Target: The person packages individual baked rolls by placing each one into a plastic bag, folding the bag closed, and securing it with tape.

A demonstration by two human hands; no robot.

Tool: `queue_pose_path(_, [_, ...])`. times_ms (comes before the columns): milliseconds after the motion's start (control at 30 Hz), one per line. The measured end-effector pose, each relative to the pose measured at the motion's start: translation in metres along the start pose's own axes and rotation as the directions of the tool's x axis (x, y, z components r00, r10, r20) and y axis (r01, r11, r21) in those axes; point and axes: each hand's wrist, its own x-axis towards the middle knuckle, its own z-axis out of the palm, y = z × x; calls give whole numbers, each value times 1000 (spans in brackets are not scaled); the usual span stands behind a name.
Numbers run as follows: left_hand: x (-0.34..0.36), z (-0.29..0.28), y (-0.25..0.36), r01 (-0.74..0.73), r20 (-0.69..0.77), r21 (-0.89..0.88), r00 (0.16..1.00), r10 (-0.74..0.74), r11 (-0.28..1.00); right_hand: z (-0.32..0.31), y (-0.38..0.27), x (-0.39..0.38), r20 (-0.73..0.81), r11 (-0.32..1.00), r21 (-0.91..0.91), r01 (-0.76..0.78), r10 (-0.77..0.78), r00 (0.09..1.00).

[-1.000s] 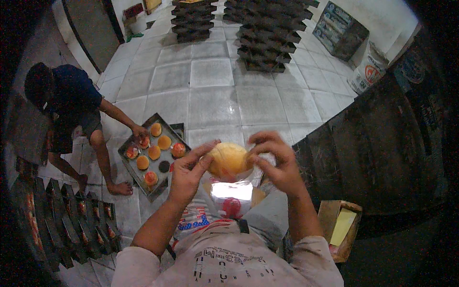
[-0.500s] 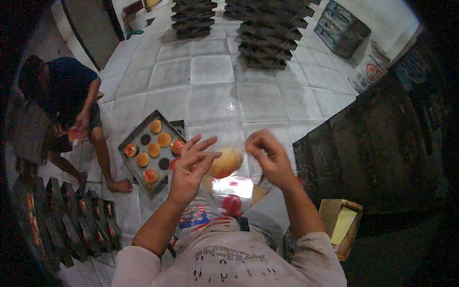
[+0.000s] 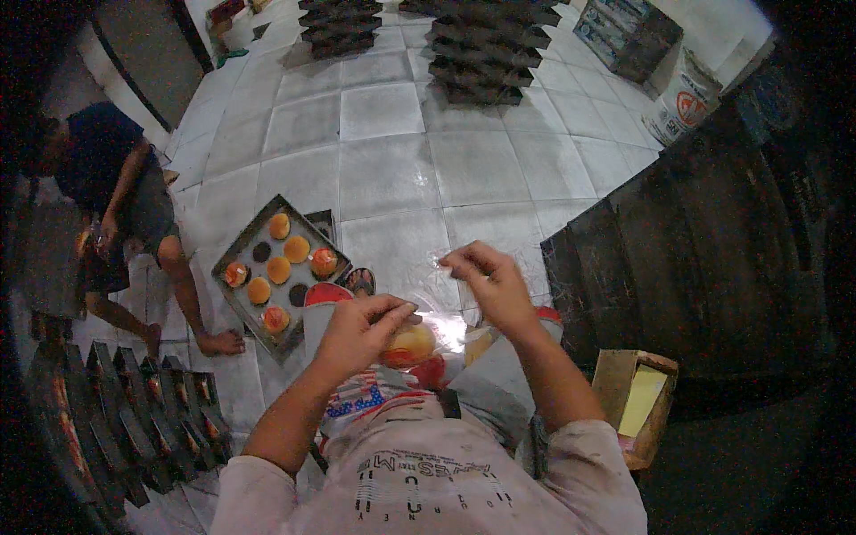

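Observation:
My left hand (image 3: 366, 332) has its thumb and fingers closed on a clear plastic bag (image 3: 426, 301). A round golden bun (image 3: 412, 342) lies low beneath that hand, over my lap, seemingly inside the bag. Higher and to the right, my right hand (image 3: 490, 283) pinches thin clear film between thumb and fingertips, which looks like the bag's other side. Shiny clear plastic with red print (image 3: 432, 369) rests on my lap under the bun, partly hidden by it.
At left, a dark metal tray (image 3: 247, 312) on the tiled floor holds several buns, some wrapped. A barefoot person (image 3: 111, 165) sits beyond it. Stacked trays (image 3: 486, 53) stand ahead, more trays (image 3: 134, 410) lower left. A dark panel (image 3: 660, 276) and open cardboard box (image 3: 637, 401) are right.
The bun has dropped lower toward my lap. My left hand's spread fingers have closed together and the hand has moved down. The right hand stays high. The other person's hand has shifted left.

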Motion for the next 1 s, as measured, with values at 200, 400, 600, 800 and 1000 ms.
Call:
queue_pose_path(200, [-4, 5, 8, -28, 9, 166, 1000, 27, 986, 11, -2, -13, 347, 959, 195, -208, 131, 929])
queue_pose_path(400, [0, 15, 13, -269, -4, 415, 955, 297, 869, 15, -4, -23, 303, 943, 239, -230, 152, 941])
queue_pose_path(600, [-5, 16, 15, -246, -33, 378, 960, 278, 892, -10, 7, -19, 62, 990, 61, -129, 125, 990])
queue_pose_path(800, [-7, -1, -6, 6, -185, -285, 981, -61, 958, -94, 78, -17, -37, 929, -116, -352, 350, 936])
queue_pose_path(1000, [-12, 13, -5, -78, -27, 183, 996, 84, 980, -6, 13, -13, 531, 970, 124, -209, 113, 840])
